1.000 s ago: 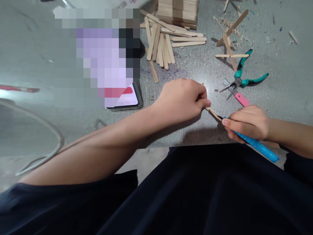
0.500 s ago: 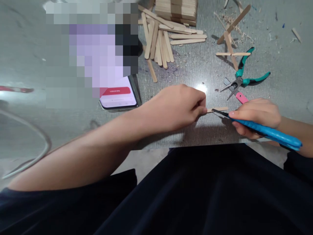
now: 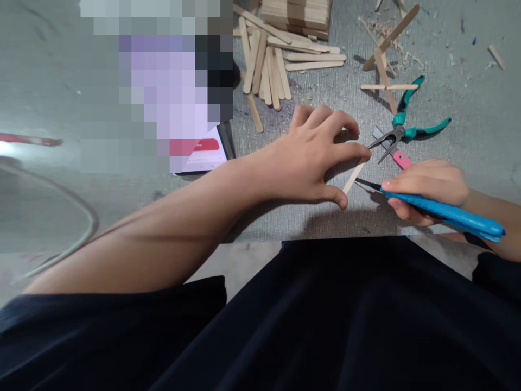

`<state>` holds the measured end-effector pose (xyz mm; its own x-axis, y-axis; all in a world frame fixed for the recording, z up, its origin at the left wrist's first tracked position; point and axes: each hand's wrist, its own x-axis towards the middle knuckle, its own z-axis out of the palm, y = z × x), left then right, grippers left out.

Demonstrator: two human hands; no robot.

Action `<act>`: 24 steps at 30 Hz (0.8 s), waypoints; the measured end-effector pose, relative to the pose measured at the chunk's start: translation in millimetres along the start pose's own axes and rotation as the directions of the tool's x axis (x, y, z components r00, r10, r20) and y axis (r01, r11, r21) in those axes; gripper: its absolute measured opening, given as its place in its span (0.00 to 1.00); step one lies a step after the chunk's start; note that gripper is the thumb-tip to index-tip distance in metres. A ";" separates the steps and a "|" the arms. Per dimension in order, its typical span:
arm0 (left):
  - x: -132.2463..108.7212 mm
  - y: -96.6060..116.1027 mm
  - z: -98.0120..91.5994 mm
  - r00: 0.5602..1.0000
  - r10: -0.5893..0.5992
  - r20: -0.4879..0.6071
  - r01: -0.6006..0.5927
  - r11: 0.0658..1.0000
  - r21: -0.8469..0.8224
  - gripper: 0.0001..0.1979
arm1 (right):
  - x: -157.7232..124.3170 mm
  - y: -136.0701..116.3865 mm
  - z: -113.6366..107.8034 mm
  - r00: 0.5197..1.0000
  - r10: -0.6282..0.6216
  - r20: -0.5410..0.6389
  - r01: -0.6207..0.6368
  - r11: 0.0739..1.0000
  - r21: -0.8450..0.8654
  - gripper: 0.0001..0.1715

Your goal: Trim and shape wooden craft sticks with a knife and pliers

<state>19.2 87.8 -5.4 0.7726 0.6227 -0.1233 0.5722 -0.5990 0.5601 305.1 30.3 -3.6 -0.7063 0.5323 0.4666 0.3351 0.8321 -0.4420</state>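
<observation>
A short piece of wooden craft stick [image 3: 355,177] lies slanted between the thumb and index finger of my left hand [image 3: 311,155], one fingertip at each end. The other fingers of that hand are bent above the table. My right hand [image 3: 431,190] grips a blue-handled craft knife [image 3: 451,210]. The knife's dark, narrow blade points left, its tip at the edge of the stick near its middle. Just beyond my right hand lie green-handled needle-nose pliers [image 3: 401,130], on top of a pink-handled cutter [image 3: 401,158].
Loose craft sticks [image 3: 268,70] lie in a heap at the back, by a stacked bundle [image 3: 297,16]. A crossed-stick assembly [image 3: 385,76] stands behind the pliers, near wood shavings. Left of my forearm are a phone [image 3: 207,157], partly blurred out, and a pale cable [image 3: 87,217].
My left hand has opened from a tight pinch and spread its fingers along the stick piece. The stick has turned from nearly level to a steep slant. The knife has barely moved.
</observation>
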 end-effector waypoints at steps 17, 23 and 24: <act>-1.1 -2.8 13.2 0.993 0.110 -0.038 -0.107 0.991 0.074 0.39 | 0.7 -3.8 1.6 0.998 0.009 0.059 -0.005 0.998 -0.063 0.16; -1.4 2.0 15.2 0.999 0.045 -0.017 -0.045 0.999 0.019 0.41 | -2.7 -3.9 1.5 0.995 0.032 0.095 -0.027 0.998 -0.054 0.20; -1.5 3.4 14.7 1.000 0.025 0.001 -0.025 0.999 0.020 0.41 | -2.6 -3.9 1.4 0.995 0.035 0.090 -0.031 0.998 -0.050 0.20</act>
<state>23.9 77.4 -15.3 0.7871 0.6069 -0.1101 0.5579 -0.6242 0.5469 304.8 25.5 -4.2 -0.7474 0.5451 0.3799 0.3874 0.8220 -0.4174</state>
